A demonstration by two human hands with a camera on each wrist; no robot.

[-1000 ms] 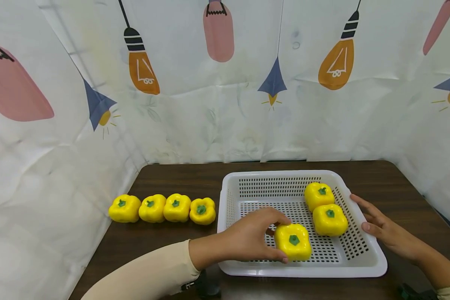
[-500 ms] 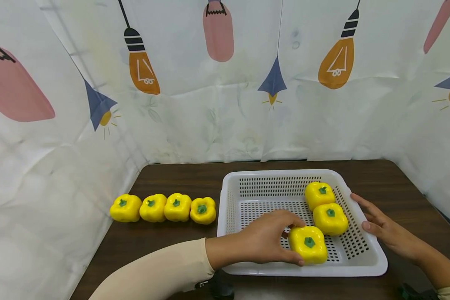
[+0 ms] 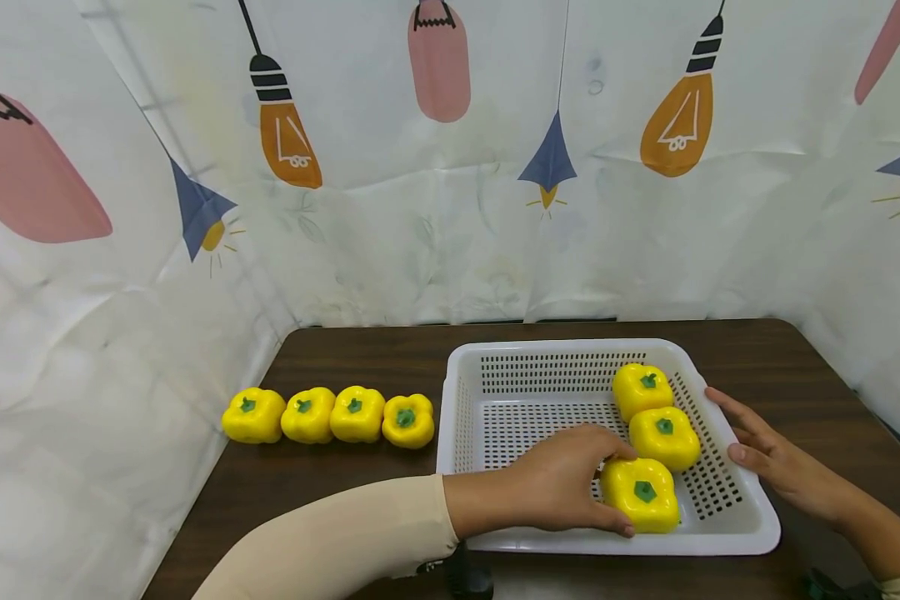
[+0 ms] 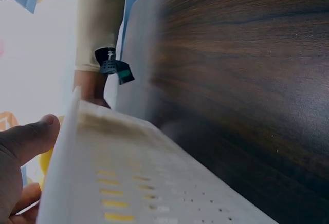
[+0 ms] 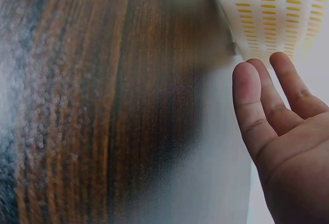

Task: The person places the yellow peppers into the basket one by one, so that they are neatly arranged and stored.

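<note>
In the head view my left hand (image 3: 562, 483) grips a yellow bell pepper (image 3: 640, 496) with a green stem, thumb on the near side and fingers on the far side. That pepper is low inside the white perforated basket (image 3: 525, 542), at its near right. Two more peppers, a middle one (image 3: 664, 438) and a far one (image 3: 642, 390), lie along the basket's right side. My right hand (image 3: 783, 458) rests its fingertips on the basket's right rim. In the right wrist view its fingers (image 5: 247, 85) look straight beside the basket wall (image 5: 277, 18).
Left of the basket, several yellow bell peppers (image 3: 356, 414) stand in a row on the dark wooden table (image 3: 330, 517). A white printed curtain (image 3: 435, 233) hangs behind and to the left of the table.
My left hand has carried its pepper rightward across the basket, close to the other two. My right hand stays at the right rim.
</note>
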